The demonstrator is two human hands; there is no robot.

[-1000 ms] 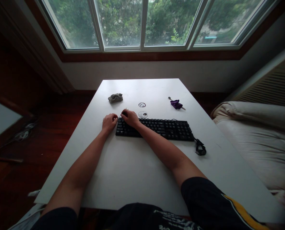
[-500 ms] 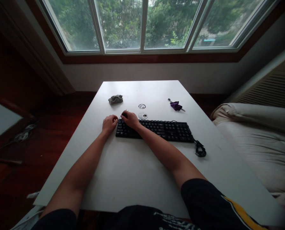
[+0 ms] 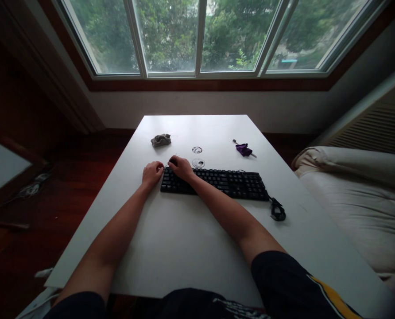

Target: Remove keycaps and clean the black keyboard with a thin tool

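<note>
A black keyboard (image 3: 230, 182) lies flat on the white table (image 3: 184, 239). At its upper left corner, my left hand (image 3: 152, 173) is closed, with thumb and fingers bent together at the keyboard's edge. My right hand (image 3: 181, 167) is over the keyboard's left end, fingers pinched together and pointing at that same corner. A thin, pale tip shows above the right fingers, and a thin line runs between the two hands; both are too small to name. The keyboard's coiled cable (image 3: 277, 210) rests by its right end.
Toward the back left sits a crumpled grey cloth (image 3: 160, 140). Two round table inserts (image 3: 198, 163) lie behind the keyboard. At the back right is a purple cloth (image 3: 243, 149) with a thin brush-like stick (image 3: 234, 141). A cushioned seat (image 3: 346, 195) stands to the right.
The whole view has shifted down slightly as the head tilted. Both hands stay at the keyboard's upper left corner, with scarcely any visible movement.
</note>
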